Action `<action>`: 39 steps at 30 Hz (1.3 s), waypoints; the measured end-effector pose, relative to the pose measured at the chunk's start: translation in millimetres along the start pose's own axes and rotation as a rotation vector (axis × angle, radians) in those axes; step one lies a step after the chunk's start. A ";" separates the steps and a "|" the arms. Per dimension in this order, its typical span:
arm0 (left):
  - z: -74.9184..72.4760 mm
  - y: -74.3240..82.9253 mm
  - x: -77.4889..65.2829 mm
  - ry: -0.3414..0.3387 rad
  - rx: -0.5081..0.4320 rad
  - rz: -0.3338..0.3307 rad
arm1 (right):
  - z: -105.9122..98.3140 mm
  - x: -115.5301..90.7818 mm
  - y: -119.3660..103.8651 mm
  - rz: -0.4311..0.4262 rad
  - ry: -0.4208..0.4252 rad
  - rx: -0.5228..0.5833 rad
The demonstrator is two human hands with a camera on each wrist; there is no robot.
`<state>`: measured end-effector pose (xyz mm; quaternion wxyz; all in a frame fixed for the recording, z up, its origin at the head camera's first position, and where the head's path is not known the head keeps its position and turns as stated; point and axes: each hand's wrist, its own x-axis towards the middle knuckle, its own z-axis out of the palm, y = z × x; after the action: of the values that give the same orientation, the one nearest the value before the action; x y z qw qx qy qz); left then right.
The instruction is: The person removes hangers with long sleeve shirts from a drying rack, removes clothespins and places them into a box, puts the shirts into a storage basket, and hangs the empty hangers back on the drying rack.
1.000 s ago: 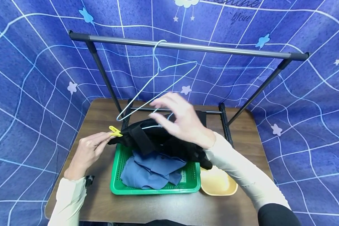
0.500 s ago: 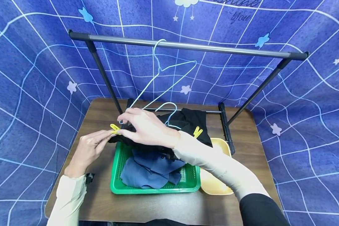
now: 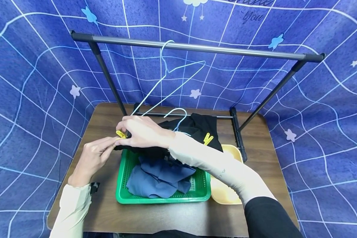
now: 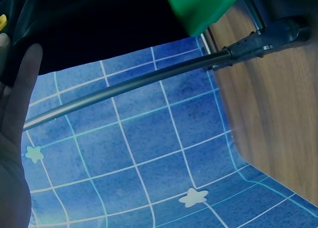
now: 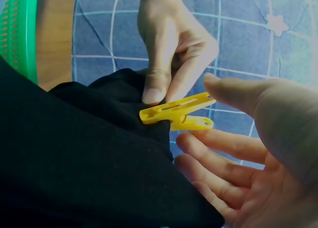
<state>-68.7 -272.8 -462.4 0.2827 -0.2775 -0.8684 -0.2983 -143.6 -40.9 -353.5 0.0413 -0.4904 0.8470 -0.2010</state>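
Step in hand, as judged: clip 1 (image 5: 184, 107) is being set or adjusted at the left end of the black garment (image 3: 206, 123). The garment is draped across the rear of the green basket (image 3: 163, 201), which is placed on the bench (image 3: 92, 218); the hook of a hanger (image 3: 184, 114) is seen rising from its folds. Clip 2 (image 3: 208, 139) is fastened toward the garment's right end.

Left hand (image 3: 90, 162): the fabric is pinched between thumb and finger directly beside clip 1; the grip is clenched on the garment's edge.

Right hand (image 3: 145, 132): the grip is relaxed. The thumb is placed at the end of the upper lever of clip 1, and the other fingers are spread just below the lower lever. The 2 levers stand apart, so no full squeeze is shown. Whether light pressure is applied cannot be told, as clip 1 is partly covered by the hand in the head view.

Next move, as judged: the edge should be kept steady by the left hand while the levers are squeezed and clip 1 is reseated. If the seat is sound, the right hand should be withdrawn without the fabric being dragged.
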 end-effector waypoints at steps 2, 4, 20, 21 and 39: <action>0.3 -0.3 -0.2 0.004 0.001 0.003 | 0.9 2.4 1.0 0.005 -0.016 -0.010; 0.5 -0.9 -0.4 0.007 0.001 0.007 | 1.7 4.2 1.8 0.009 -0.021 -0.011; -0.2 -0.7 0.0 0.013 0.002 0.021 | 5.8 7.4 4.1 -0.009 0.028 -0.005; 0.1 -0.8 0.0 0.018 0.004 0.026 | 6.0 7.7 4.2 -0.006 0.027 -0.010; 1.3 -4.6 -1.4 0.061 0.003 0.068 | 5.4 5.7 0.9 -0.108 0.078 -0.084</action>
<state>-71.2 -275.4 -465.9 0.3194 -0.2973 -0.8499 -0.2955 -145.8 -46.9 -358.1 -0.0231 -0.5283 0.8280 -0.1862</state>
